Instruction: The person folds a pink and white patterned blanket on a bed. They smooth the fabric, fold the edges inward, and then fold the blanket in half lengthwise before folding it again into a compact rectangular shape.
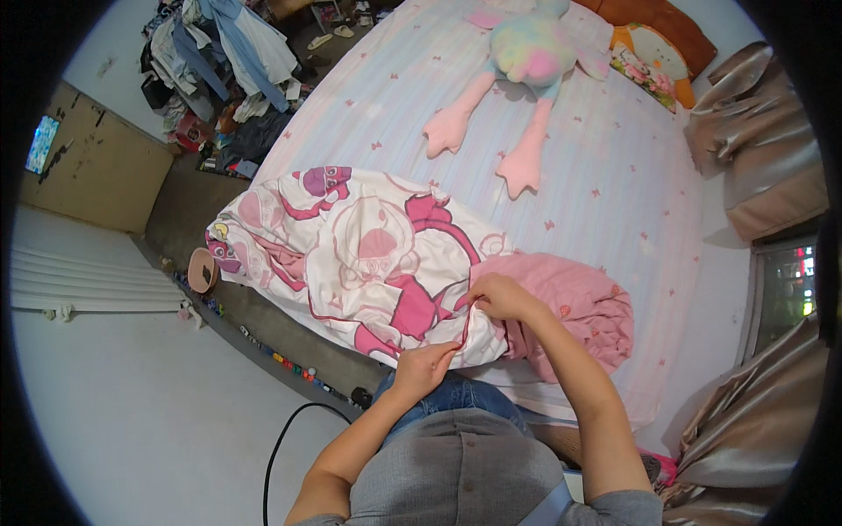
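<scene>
Before me on the bed lies a bunched white duvet cover (368,237) printed with pink cartoon bears. My left hand (423,371) pinches its edge close to my body. A little farther up, my right hand (503,296) grips the same edge, which has a dark red trim and runs taut between both hands. Against the cover's right side rests a crumpled pink fabric bundle (572,302) with small strawberry-like prints; my right wrist passes over it. Whether the pink fabric continues inside the white cover is hidden.
A bed sheet (612,230) with small bows covers the bed. A long-legged plush toy (533,52) lies at the far end, near a cushion (641,69). Clothes (217,52) hang at the far left. Toy blocks (283,360) line the floor's edge; satin curtains (776,144) hang right.
</scene>
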{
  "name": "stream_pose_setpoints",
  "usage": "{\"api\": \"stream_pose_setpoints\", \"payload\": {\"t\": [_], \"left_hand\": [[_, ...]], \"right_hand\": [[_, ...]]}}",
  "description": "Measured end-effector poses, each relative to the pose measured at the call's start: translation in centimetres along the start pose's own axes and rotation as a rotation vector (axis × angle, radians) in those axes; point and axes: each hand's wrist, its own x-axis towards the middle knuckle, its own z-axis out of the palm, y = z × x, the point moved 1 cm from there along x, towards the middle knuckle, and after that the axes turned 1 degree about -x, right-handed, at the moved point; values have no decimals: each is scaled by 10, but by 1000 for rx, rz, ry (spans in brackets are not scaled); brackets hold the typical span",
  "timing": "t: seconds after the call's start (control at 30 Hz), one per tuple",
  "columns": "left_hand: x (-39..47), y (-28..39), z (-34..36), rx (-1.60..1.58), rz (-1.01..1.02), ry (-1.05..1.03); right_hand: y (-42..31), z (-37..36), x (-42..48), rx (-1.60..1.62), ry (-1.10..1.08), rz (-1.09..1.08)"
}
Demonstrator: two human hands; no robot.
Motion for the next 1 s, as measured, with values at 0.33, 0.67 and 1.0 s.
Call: {"api": "stream_pose_setpoints", "payload": {"t": [0.33, 0.67, 1.0], "left_hand": [[6, 0, 2, 150, 329, -143], [5, 7, -4, 203, 365, -201], [42, -1, -17, -72, -30, -26]], "right_hand": [[-13, 10, -1, -55, -446, -106], [-25, 4, 5, -378, -613, 160], [-28, -55, -67, -19, 107, 184]]}}
